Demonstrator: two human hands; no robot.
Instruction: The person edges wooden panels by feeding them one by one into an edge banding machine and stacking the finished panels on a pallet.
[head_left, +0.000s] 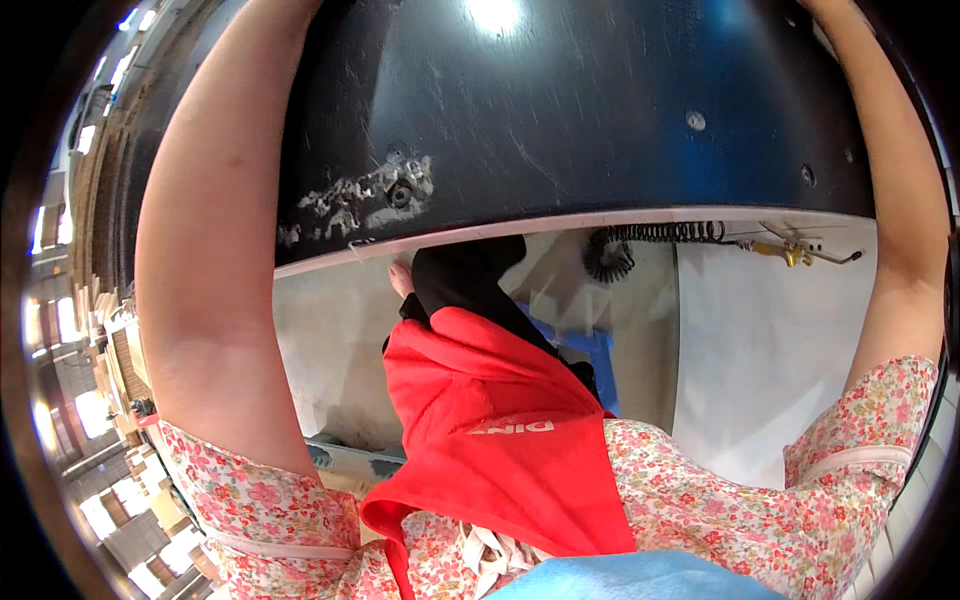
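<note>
Both my arms stretch forward past the top edge of the picture, so neither hand shows. My left arm (215, 220) runs up along the left side of a dark, scuffed work table (560, 120). On the far right my right arm (905, 190) passes beside the same table's other side. What either hand touches or holds is out of sight. A bolt (399, 193) sits in a worn, chipped patch near the table's front left. Smaller round fasteners dot its right part.
Below the table edge hang a black coiled hose (660, 233) and a brass-coloured air gun (793, 254). A blue stool (600, 365) stands partly hidden by my red apron (500, 440). Stacked boards (105, 200) line the far left.
</note>
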